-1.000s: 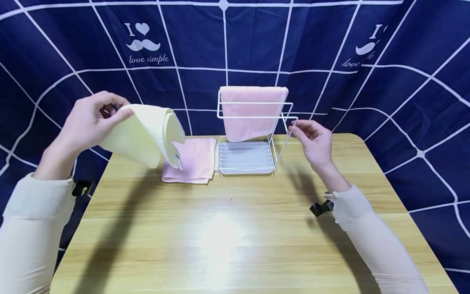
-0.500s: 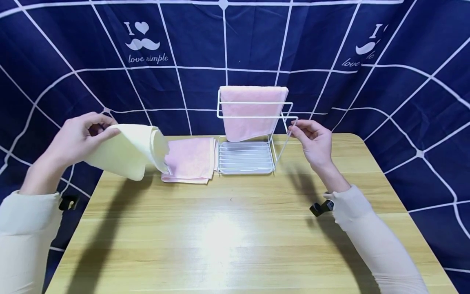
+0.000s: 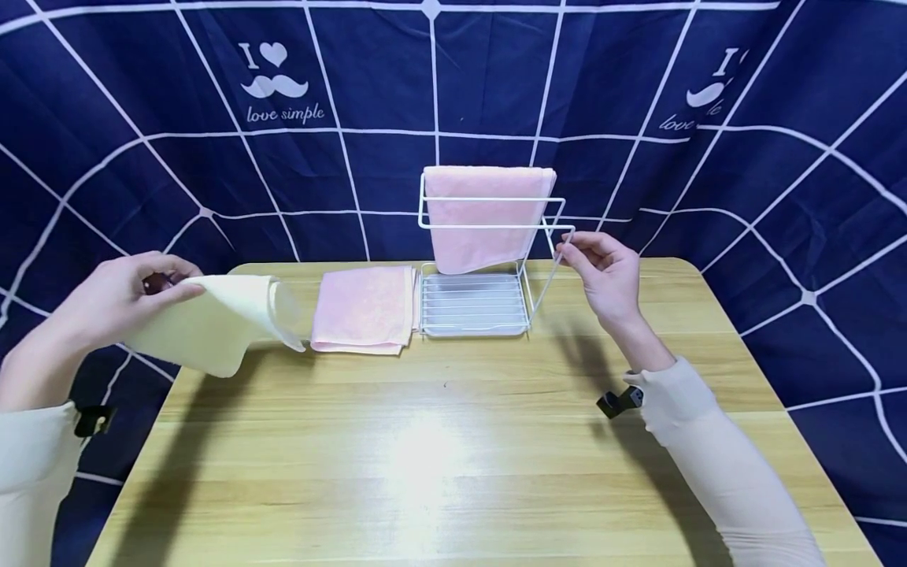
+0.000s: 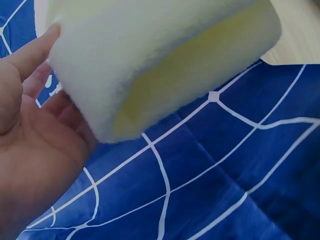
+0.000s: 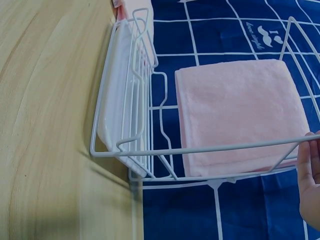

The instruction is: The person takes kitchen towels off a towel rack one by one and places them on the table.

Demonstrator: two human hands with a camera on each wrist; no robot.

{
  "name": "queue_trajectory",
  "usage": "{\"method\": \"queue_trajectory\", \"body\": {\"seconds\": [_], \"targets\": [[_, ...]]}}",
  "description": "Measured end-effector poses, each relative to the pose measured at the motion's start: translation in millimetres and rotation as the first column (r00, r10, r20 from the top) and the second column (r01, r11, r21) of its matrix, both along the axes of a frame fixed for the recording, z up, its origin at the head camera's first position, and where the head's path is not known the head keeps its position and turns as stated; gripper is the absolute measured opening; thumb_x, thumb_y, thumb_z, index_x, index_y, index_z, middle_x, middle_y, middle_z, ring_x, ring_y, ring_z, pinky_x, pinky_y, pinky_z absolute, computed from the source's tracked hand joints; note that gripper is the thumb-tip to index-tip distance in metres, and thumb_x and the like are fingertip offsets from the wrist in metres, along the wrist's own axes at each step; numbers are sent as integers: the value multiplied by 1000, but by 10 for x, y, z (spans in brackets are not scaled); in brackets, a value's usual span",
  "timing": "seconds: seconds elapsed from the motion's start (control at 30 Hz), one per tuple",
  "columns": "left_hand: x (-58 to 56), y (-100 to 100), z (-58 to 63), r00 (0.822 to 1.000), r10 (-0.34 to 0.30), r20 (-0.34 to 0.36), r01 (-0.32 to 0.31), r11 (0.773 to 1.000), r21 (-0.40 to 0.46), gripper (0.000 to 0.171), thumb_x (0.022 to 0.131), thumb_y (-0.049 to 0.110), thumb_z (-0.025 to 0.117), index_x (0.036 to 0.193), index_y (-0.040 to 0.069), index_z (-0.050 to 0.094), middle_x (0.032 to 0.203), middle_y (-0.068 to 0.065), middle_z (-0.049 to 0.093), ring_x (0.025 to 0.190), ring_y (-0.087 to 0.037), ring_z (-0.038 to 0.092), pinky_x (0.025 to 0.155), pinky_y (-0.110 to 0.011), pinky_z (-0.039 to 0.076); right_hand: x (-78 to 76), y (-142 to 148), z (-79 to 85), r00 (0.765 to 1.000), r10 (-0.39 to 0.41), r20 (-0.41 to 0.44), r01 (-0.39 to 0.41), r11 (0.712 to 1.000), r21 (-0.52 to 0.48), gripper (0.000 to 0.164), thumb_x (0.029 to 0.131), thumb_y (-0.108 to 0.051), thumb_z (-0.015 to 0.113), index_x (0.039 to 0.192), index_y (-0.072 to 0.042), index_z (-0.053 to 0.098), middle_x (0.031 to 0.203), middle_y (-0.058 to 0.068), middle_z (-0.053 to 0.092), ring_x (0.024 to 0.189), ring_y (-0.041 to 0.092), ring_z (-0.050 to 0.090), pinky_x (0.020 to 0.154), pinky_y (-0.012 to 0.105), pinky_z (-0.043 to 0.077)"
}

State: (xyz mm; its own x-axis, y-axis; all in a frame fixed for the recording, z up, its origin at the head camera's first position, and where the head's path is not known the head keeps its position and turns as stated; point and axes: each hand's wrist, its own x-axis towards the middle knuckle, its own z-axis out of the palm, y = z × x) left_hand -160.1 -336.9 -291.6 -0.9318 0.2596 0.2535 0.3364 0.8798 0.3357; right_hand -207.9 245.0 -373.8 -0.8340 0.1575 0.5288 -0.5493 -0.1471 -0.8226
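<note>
A light wooden table [image 3: 453,441] carries two things toward its far edge. At about twelve o'clock stands a white wire rack [image 3: 475,303] on its tray base. Just beside the rack, at roughly eleven o'clock, a folded pink towel [image 3: 364,309] lies flat on the wood.

A pale yellow towel [image 3: 212,327] of soft, fuzzy, matt terry cloth. A folded pink towel [image 3: 364,309] and a hanging pink towel [image 3: 485,213] share the same napped, matt weave. The towel rack [image 3: 489,272] is thin wire with a smooth, slightly glossy white coating. The desk [image 3: 453,457] is light wood grain, smooth and sheened with glare. The backdrop [image 3: 496,87] is matt navy cloth printed with white lines.
</note>
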Motion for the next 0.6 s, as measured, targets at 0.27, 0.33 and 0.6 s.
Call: {"method": "queue_trajectory", "body": {"seconds": [0.27, 0.33, 0.6], "targets": [[69, -38, -70, 995, -66, 80, 76, 990, -121, 4, 95, 16, 77, 98, 13, 76, 78, 9, 59, 65, 4, 42, 58, -23, 35, -1, -2, 0, 1000, -7, 5, 7, 1000, 2, 12, 90, 20, 67, 102, 20, 69, 92, 0, 81, 76, 10, 76, 74, 23, 63], [48, -38, -107, 991, -78, 106, 94, 984, -149, 5, 95, 16, 78, 98, 13, 76, 78, 8, 59, 65, 4, 42, 59, -24, 35, 0, 2, -3, 1000, -6, 4, 6, 1000, -2, 12, 90, 20, 67, 101, 15, 71, 92, 0, 81, 76, 11, 76, 74, 23, 63], [-115, -52, -285, 981, -122, 150, 149, 971, -187, 7, 92, 12, 78, 98, 12, 74, 78, 7, 56, 67, 3, 40, 63, -25, 35, -10, 9, -14, 1000, 6, 5, -6, 1000, -13, 21, 90, 19, 68, 106, 30, 60, 93, 2, 81, 76, 11, 76, 74, 23, 63]]}}
